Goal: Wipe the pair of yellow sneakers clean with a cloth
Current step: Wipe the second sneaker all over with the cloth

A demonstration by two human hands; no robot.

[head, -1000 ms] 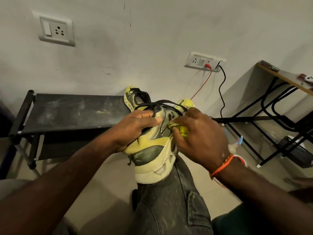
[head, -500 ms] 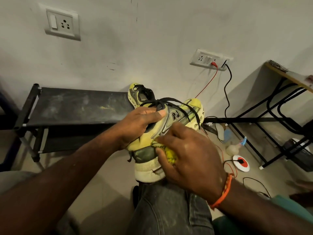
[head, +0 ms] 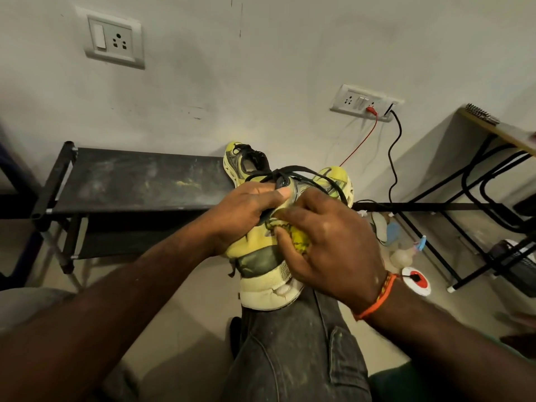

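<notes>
Right now I see the yellow sneaker resting heel-down on the knee of the grey jeans; left hand grips its upper by the black laces, thumb laid across the tongue; right hand has fingers curled round a bunched yellow cloth, pressing it on the sneaker's side; orange thread band on that wrist; second yellow sneaker sits behind on the black rack against the wall; wall socket holds a red wire and a black cable.
</notes>
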